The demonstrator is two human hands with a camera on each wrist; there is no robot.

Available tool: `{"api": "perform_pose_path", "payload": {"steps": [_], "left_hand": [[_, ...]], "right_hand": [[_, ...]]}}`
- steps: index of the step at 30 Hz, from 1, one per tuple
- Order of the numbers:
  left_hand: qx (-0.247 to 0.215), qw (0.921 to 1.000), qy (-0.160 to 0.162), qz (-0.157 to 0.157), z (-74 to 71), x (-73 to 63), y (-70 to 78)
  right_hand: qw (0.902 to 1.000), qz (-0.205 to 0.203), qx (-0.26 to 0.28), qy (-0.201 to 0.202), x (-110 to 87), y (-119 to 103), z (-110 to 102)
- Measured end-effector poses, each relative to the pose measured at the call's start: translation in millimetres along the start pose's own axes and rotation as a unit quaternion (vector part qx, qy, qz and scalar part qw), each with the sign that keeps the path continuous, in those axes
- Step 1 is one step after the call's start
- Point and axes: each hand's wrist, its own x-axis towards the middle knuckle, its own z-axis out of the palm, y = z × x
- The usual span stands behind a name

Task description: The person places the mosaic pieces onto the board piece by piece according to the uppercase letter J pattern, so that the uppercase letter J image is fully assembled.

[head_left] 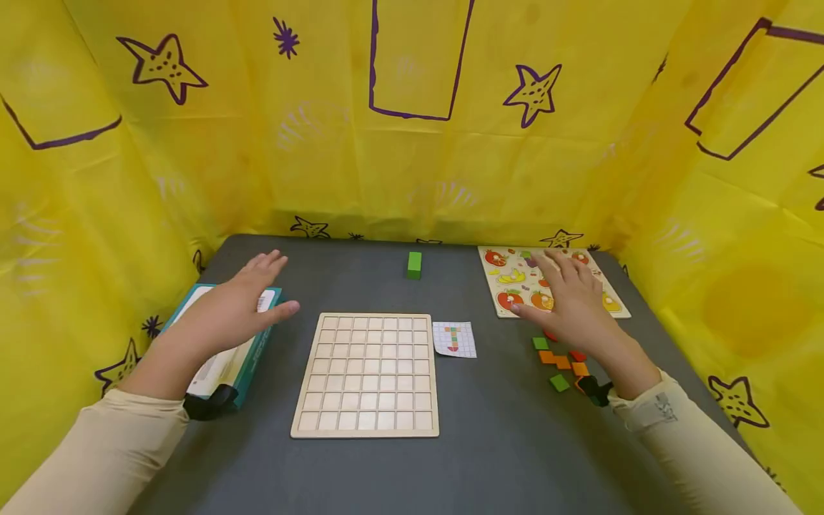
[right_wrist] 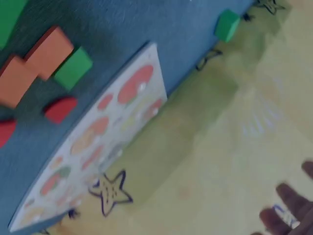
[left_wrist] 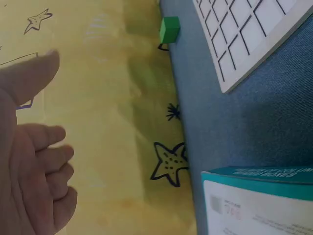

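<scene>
My left hand point(head_left: 234, 311) hovers above a teal-and-white box point(head_left: 247, 365) on the left, its fingers extended and the thumb apart, holding nothing. On the other side, my right hand point(head_left: 569, 300) is raised with spread fingers over the near edge of a fruit puzzle board point(head_left: 505, 292); it too is bare. Below it lie loose orange tiles point(head_left: 563, 363), green tiles point(head_left: 558, 383) and red rounded pieces point(right_wrist: 61, 109), partly hidden by the wrist. Between the hands rests a wooden grid board point(head_left: 370, 375). A small pattern card point(head_left: 455, 339) touches or nearly touches its right edge.
A green block point(head_left: 414, 265) stands near the far edge of the dark grey table point(head_left: 489, 443). Yellow curtains point(head_left: 412, 164) with purple drawings enclose the back and both sides.
</scene>
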Motion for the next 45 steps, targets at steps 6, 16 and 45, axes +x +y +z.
{"api": "perform_pose_path", "payload": {"steps": [6, 16, 45], "left_hand": [[0.006, 0.9978, -0.066, 0.008, 26.1, 15.5, -2.1], [0.025, 0.9869, -0.156, 0.033, 79.9, 37.4, -17.9], [0.055, 0.9843, -0.146, 0.082, 99.4, 41.0, -12.9]], "right_hand": [[0.9935, -0.018, 0.035, -0.106, 26.7, -3, 37], [0.9714, -0.027, 0.015, -0.235, 39.6, 3, 103], [0.9648, -0.02, -0.024, -0.261, 35.7, 10, 105]]}}
